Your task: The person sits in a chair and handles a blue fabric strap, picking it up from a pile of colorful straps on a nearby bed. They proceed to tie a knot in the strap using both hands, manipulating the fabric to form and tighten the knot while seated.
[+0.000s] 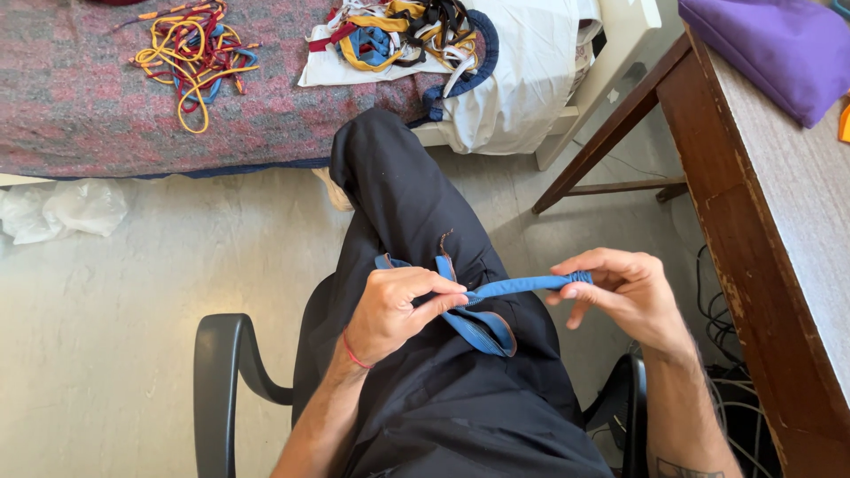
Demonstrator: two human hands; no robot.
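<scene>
In the head view, a blue strap (496, 296) is held over the lap, above the black trousers (416, 221) of the seated person. The strap is pinched by the left hand (394, 310), whose thumb and forefinger are closed on it near its middle. To the right of that pinch, a rolled length of the strap is stretched across to the right hand (620, 292), where its end is gripped between the fingertips (567, 270). Below the left hand's pinch, a flat loop of the strap with a brown edge is seen hanging onto the trousers, and a short frayed end is turned upward just above the left hand. A thin red band (356, 356) is worn on the left wrist.

The black arms of a chair (221, 381) are seen on both sides of the trousers. Beyond the knee, a bed with a grey and red blanket (88, 97) is seen, and on it, well apart from the strap, a tangle of yellow, red and blue cords (190, 53) and a second heap of straps (398, 35) on white cloth are lying. To the right of the strap, a wooden table (761, 221) is standing, with a purple cloth (779, 44) laid on its far end. A crumpled plastic bag (62, 208) is lying on the floor by the bed.
</scene>
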